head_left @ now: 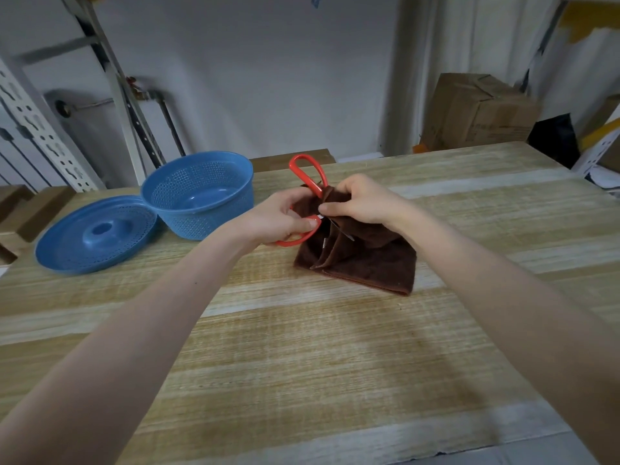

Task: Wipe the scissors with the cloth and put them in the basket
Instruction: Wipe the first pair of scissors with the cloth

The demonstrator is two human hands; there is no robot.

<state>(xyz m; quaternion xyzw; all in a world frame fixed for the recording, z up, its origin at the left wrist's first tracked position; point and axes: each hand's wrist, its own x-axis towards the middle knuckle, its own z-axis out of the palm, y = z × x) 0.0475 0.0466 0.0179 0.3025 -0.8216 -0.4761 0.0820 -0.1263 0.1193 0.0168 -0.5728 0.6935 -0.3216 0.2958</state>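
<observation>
Far left of the hands, a blue perforated lid [97, 234] lies on the wooden table [302, 347], touching a blue basket [208, 223] that stands just left of the left hand [278, 219]. That hand grips one red handle loop of the scissors [320, 176], raised between both hands. The right hand [362, 203] pinches a brown cloth [365, 263] around the blades; the cloth's lower part rests on the table beneath it. A cardboard box [476, 112] sits beyond the right hand.

Red-handled scissors [321, 180], blades apparently wrapped in the brown cloth [369, 266], right of the upright blue basket [201, 213].
</observation>
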